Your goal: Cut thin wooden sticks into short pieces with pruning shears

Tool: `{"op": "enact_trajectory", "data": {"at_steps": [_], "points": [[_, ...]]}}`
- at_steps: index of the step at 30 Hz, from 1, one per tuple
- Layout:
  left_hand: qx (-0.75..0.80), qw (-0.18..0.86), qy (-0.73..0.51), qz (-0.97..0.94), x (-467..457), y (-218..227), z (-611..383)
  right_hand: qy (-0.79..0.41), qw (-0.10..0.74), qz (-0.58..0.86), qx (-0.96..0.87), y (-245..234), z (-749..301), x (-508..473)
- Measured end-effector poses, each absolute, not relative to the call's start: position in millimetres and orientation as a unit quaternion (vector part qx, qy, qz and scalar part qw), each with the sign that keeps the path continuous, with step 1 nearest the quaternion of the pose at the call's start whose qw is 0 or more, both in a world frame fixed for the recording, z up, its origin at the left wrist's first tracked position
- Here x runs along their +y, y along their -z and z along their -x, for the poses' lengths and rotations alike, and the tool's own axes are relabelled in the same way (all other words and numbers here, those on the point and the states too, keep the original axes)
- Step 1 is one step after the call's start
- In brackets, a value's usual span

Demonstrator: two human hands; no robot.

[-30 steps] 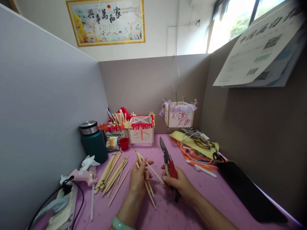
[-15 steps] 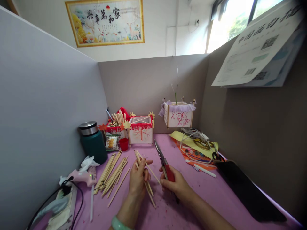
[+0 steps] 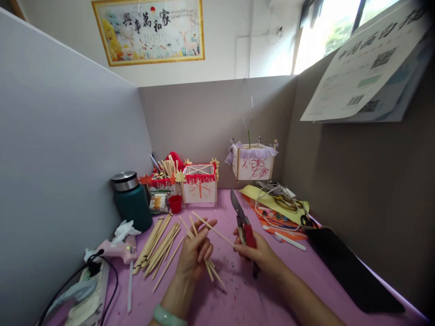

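My left hand (image 3: 194, 251) is closed around a few thin wooden sticks (image 3: 210, 270), whose ends poke out above and below the fist. In my right hand (image 3: 255, 253) is a pair of pruning shears (image 3: 245, 231) with red on the handle, its dark blades pointing up and away. One more wooden stick (image 3: 217, 233) slants between the hands; its lower end is at my right fingertips and its upper end passes by my left fingers. Left of my left hand, several loose sticks (image 3: 163, 251) lie on the purple tabletop (image 3: 244, 299), some with dark-marked ends.
At the left stand a teal bottle (image 3: 132, 203) and a pink glue gun (image 3: 117, 250) with a cable. Paper lanterns (image 3: 200, 188) and a red cup (image 3: 175, 204) sit at the back; another lantern (image 3: 256, 163) hangs there. A black flat object (image 3: 350, 267) lies right.
My right hand has shifted right and slightly up with the shears. The slanting stick has moved with it, and the sticks in my left hand have fanned apart.
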State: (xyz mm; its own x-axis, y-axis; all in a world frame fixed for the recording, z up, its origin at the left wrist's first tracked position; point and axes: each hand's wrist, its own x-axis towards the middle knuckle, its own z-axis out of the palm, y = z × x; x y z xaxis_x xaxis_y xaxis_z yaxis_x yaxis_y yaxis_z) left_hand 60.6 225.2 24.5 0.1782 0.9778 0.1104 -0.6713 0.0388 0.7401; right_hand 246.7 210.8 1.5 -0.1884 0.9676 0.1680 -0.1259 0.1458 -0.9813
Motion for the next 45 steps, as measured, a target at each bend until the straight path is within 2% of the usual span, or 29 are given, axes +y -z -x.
{"op": "enact_trajectory", "data": {"at_steps": [5,8,11,14,17,20,24,27,45], "points": [[0.266,0.791,-0.424,-0.351,232,-23,-49,-0.485,0.401,0.364,-0.687,-20,-283,211],[0.299,0.808,-0.304,-0.405,233,-20,-50,-0.458,0.355,0.371,-0.726,-24,-287,208],[0.303,0.792,-0.252,-0.467,227,-19,-55,-0.440,0.345,0.381,-0.736,-25,-283,207],[0.340,0.775,-0.227,-0.482,222,-17,-61,-0.426,0.376,0.388,-0.726,-23,-280,209],[0.356,0.776,-0.244,-0.460,222,-15,-65,-0.407,0.413,0.393,-0.713,-21,-279,212],[0.348,0.780,-0.329,-0.403,225,-15,-64,-0.340,0.416,0.444,-0.717,-18,-279,215],[0.350,0.766,-0.432,-0.323,232,-18,-58,-0.207,0.364,0.539,-0.731,-9,-276,217],[0.337,0.757,-0.463,-0.315,235,-16,-55,-0.164,0.320,0.549,-0.755,-1,-271,217],[0.353,0.748,-0.471,-0.306,241,-9,-53,-0.135,0.244,0.536,-0.797,7,-265,213]]}}
